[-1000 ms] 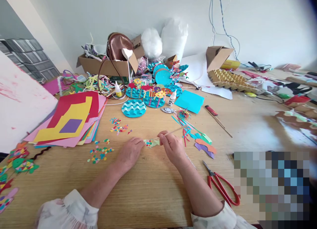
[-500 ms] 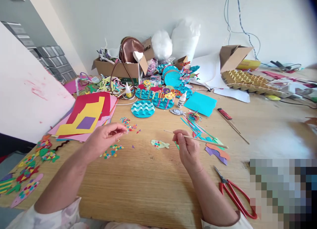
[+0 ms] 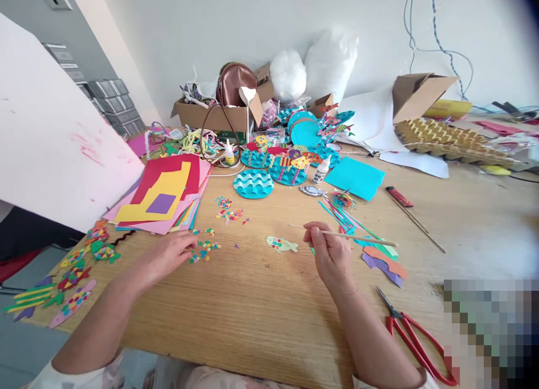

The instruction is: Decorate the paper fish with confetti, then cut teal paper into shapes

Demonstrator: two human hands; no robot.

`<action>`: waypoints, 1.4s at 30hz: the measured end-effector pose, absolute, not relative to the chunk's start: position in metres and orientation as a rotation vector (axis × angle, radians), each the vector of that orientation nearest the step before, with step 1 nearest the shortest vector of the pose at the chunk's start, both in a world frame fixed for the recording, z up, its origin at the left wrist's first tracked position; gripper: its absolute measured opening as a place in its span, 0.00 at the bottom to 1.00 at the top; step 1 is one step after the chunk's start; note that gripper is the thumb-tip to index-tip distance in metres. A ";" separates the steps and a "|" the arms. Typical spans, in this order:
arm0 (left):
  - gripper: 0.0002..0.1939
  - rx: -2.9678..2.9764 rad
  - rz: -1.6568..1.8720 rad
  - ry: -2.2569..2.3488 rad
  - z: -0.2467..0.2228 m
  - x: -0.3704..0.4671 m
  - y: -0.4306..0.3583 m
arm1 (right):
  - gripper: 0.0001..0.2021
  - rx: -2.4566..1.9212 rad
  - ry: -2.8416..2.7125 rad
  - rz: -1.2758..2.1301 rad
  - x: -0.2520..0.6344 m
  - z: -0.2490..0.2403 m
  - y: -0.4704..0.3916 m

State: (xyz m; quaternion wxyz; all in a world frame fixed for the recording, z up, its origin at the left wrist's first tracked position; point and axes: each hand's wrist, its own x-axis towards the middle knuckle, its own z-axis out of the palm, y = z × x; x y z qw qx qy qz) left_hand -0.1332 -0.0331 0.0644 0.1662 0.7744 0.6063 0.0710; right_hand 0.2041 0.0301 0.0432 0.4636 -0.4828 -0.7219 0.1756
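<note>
My right hand point(image 3: 330, 257) grips a thin wooden stick point(image 3: 370, 240), its narrow tip pointing left above the table. Just left of that hand, a pale green paper fish point(image 3: 288, 246) with coloured dots near its head lies flat. My left hand point(image 3: 174, 253) rests low at the edge of a scatter of round paper dots point(image 3: 206, 248). Its fingers are curled together, and whatever they may pinch is hidden. Behind the dots lie small paper triangles point(image 3: 229, 215) and another little heap of coloured bits point(image 3: 224, 202).
Red-handled scissors point(image 3: 415, 338) lie at right, below paper scraps point(image 3: 381, 265) and strips point(image 3: 345, 220). Stacked coloured sheets point(image 3: 145, 209) and finished paper fish point(image 3: 73, 305) occupy the left. Glue bottles point(image 3: 321, 171), a blue wavy disc point(image 3: 253, 190) and a cardboard box point(image 3: 197, 115) stand farther back.
My left hand has moved down and toward me, from beside the triangles to the round dots. My right hand still holds the stick near the fish. The view has shifted slightly left.
</note>
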 end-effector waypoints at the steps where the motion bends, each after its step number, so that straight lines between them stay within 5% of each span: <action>1: 0.08 2.202 0.206 1.727 0.063 -0.135 -0.033 | 0.15 -1.185 -1.776 0.438 0.204 0.042 0.030; 13: 0.16 2.244 0.119 1.756 0.044 -0.124 -0.023 | 0.14 -1.175 -1.756 0.513 0.205 0.038 0.032; 42: 0.06 2.228 0.170 1.664 0.041 -0.098 -0.003 | 0.15 -1.168 -1.762 0.454 0.205 0.044 0.030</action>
